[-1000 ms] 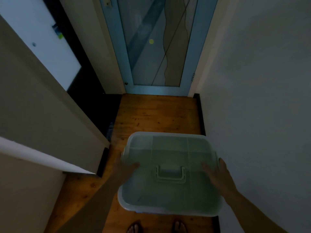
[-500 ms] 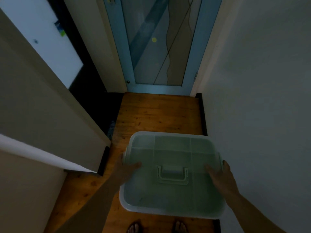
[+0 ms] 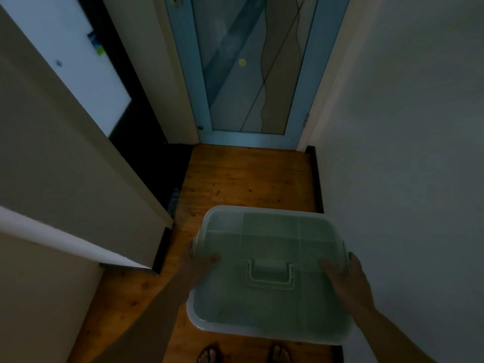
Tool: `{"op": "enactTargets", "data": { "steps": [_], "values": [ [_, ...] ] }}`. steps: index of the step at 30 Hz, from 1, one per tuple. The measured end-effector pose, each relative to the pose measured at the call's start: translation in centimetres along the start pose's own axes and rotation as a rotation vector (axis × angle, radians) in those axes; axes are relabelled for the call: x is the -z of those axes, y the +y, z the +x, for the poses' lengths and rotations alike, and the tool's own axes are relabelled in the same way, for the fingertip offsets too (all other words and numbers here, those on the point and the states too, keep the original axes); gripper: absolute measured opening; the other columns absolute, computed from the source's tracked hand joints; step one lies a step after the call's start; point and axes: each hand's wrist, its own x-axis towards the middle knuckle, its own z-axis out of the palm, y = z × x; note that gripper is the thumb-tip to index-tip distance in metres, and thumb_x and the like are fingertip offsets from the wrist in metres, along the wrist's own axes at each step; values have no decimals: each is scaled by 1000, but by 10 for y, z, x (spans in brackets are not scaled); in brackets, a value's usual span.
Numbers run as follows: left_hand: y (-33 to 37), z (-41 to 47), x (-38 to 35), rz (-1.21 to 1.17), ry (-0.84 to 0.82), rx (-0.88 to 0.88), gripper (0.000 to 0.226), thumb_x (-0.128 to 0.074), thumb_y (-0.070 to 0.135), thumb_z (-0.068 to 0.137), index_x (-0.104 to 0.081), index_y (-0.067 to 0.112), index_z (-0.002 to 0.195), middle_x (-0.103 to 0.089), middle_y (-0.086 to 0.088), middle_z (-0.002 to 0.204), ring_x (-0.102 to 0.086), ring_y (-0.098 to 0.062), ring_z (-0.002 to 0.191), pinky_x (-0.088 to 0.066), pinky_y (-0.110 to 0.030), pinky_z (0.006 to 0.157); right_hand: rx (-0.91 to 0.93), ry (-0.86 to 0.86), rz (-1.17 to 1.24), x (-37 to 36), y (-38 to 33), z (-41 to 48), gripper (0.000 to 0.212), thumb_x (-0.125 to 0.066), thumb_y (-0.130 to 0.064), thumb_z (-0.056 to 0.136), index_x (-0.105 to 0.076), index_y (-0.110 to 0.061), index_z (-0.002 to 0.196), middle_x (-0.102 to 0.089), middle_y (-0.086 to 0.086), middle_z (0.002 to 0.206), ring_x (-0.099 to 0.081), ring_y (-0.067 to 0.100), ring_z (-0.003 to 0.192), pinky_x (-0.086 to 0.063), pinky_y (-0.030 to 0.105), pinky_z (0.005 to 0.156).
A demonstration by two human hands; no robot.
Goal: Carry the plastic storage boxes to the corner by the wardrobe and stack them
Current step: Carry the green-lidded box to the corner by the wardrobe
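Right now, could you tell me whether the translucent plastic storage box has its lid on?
Lid on: the pale green lid covers the box, handle lying flat.

The storage box (image 3: 269, 273) fills most of the narrow passage. Its right edge sits near the wall (image 3: 406, 179), leaving the right hand (image 3: 348, 281) little room there. On the left, a wall corner (image 3: 159, 247) juts in near the left hand (image 3: 199, 260). Ahead, bare wooden floor (image 3: 246, 176) runs to a closed glass door (image 3: 251, 74).
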Motion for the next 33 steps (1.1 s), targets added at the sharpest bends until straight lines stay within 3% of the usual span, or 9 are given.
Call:
{"op": "enactTargets", "data": {
  "steps": [6,11,13,17,23,25,28,31,33],
  "values": [
    [2,-4,5,6,17,8,79,-82,18,74,-40,15,141,-55,-13,130,-57,-33,111,-50,-53,92,10,2,8,0,-7,-3,87,-65,-57,80,-26,-20,149,-44,11,143,-48,34,124,-40,46,98],
    [13,-8,13,24,64,-30,72,-83,24,73,-45,20,134,-57,-3,117,-57,-24,97,-50,-38,74,13,10,9,0,-22,-6,89,-64,-58,80,-22,-22,150,-43,11,145,-46,35,126,-39,46,100],
    [18,-8,18,16,60,-46,62,-84,24,72,-52,21,125,-60,-6,117,-60,-28,102,-52,-42,80,14,10,5,1,-29,-8,90,-64,-59,81,-21,-22,151,-41,11,147,-45,35,127,-38,48,102],
    [31,-14,29,-17,24,-41,66,-84,21,72,-54,19,130,-65,-11,114,-65,-32,97,-56,-51,82,37,15,2,2,-45,-11,91,-63,-60,81,-21,-22,152,-41,12,147,-45,35,128,-38,48,102],
    [56,-18,39,-14,80,-99,75,-83,24,73,-47,16,139,-62,-10,117,-62,-27,92,-53,-29,61,87,-2,23,12,-74,-16,92,-64,-60,80,-21,-20,152,-42,12,146,-46,33,126,-40,46,102],
    [63,-21,42,-36,93,-123,73,-83,23,73,-49,16,137,-63,-11,120,-63,-27,91,-55,-32,64,93,-2,33,15,-83,-19,93,-64,-61,80,-20,-21,151,-42,11,146,-46,33,126,-39,45,101],
    [72,-28,49,-67,97,-124,78,-82,27,73,-45,17,141,-57,-11,131,-61,-33,106,-55,-47,85,112,9,26,19,-95,-25,93,-62,-63,79,-22,-21,151,-42,11,146,-46,33,126,-38,43,101],
    [82,-34,57,-102,110,-131,76,-80,27,76,-44,14,142,-56,-12,132,-62,-25,92,-55,-34,68,119,13,31,21,-107,-31,94,-63,-64,78,-21,-21,151,-41,11,147,-46,33,127,-39,41,99],
    [87,-38,63,-116,123,-137,71,-79,28,77,-48,12,139,-59,-13,128,-62,-24,89,-52,-33,69,122,14,18,22,-114,-36,95,-62,-65,78,-21,-22,151,-41,11,148,-46,34,127,-39,43,100]
  ]
}}
